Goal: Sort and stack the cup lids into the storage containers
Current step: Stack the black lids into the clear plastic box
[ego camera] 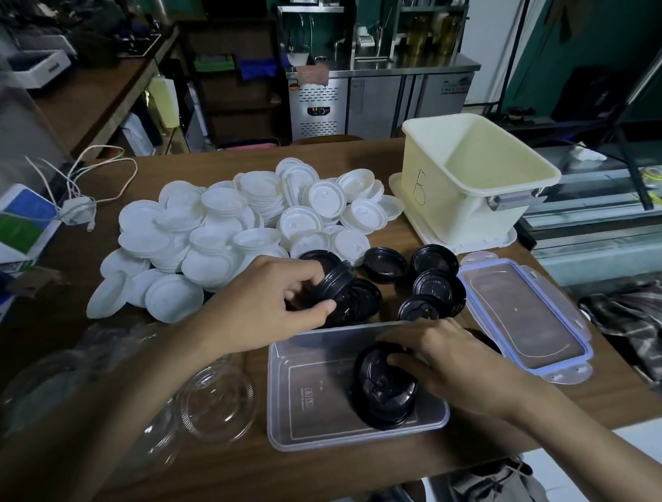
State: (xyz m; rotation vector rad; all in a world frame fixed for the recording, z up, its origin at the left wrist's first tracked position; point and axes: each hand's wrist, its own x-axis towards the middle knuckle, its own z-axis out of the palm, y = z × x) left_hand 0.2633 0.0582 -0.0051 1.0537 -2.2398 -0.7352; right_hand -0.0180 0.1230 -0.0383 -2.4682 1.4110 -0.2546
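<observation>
On the table [220, 164], the left hand [279, 305] clamps its fingers round a black lid stack [336, 283]. The right hand [453, 364] curls its fingers onto a second black stack [382, 393] inside the clear container [279, 403].

Brown wooden tabletop [351, 473]: matt, visible grain. White round plastic cup lids [217, 239], far-left heap: smooth, low sheen. Black round plastic cup lids [439, 288]: glossy, ribbed rims. Near clear rectangular plastic container [309, 392]: slightly frosted, smooth. Clear flat plastic cover with blue seal [526, 314] on the right: shiny. Cream rectangular plastic tub [444, 194], far right: matt, smooth. Transparent round plastic lids [215, 400], near left: glossy, ribbed edge. Far stainless-steel counter unit [383, 98]: brushed metal. Checked cloth [634, 325], right edge: soft, matt.
</observation>
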